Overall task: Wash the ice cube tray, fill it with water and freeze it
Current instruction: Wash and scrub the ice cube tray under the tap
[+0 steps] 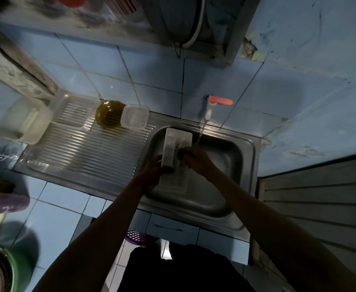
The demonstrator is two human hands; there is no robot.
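Observation:
A white ice cube tray (178, 140) is held lengthwise over the steel sink basin (225, 165). My left hand (154, 173) grips the tray's left edge near its lower end. My right hand (196, 159) lies on the tray's top face with its fingers curled, and something small and dark shows at the fingertips; what it is cannot be made out. A thin stream of water runs from the white tap (208, 110) with a red handle, falling just right of the tray's upper end.
A ribbed steel drainboard (84, 154) lies left of the basin. On it stand a clear square container (134, 116), an amber glass bowl (107, 114), a clear tray (74, 108) and a white tub (23, 125). A slatted panel (320, 203) is at right.

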